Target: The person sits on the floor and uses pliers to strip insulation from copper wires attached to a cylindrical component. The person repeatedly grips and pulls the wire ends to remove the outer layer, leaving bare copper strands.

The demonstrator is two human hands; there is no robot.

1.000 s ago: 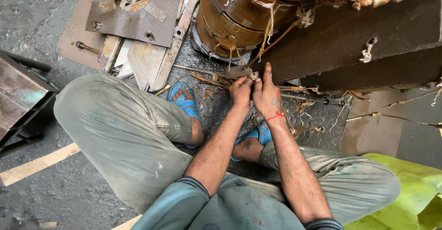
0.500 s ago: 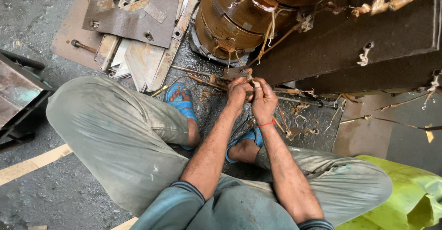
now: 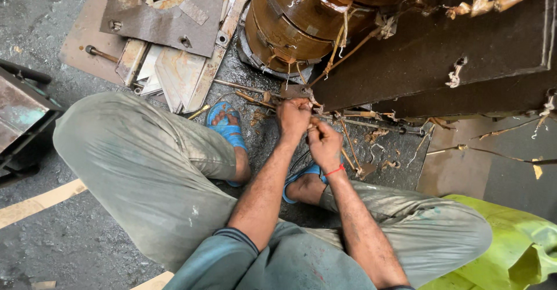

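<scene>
I squat on the floor with both hands together in front of my knees. My left hand point(image 3: 293, 117) grips a thin coppery wire point(image 3: 333, 63) that runs up toward the brown wound coil point(image 3: 290, 17). My right hand point(image 3: 325, 145), with a red thread at the wrist, closes on the same strand just below and beside the left. A dark metal core block point(image 3: 435, 58) with frayed wire ends stands right behind the hands. What sits between the fingers is partly hidden.
Rusty metal plates point(image 3: 168, 17) and stacked strips point(image 3: 165, 75) lie at the upper left. A dark box point(image 3: 23, 116) stands at the left edge. Loose wire scraps point(image 3: 377, 145) litter the floor by my blue sandals point(image 3: 226, 124). A yellow-green sack point(image 3: 510, 243) lies at the lower right.
Both hands have drawn back from the block toward my body, the right hand now lower than the left and its fingers curled instead of stretched out.
</scene>
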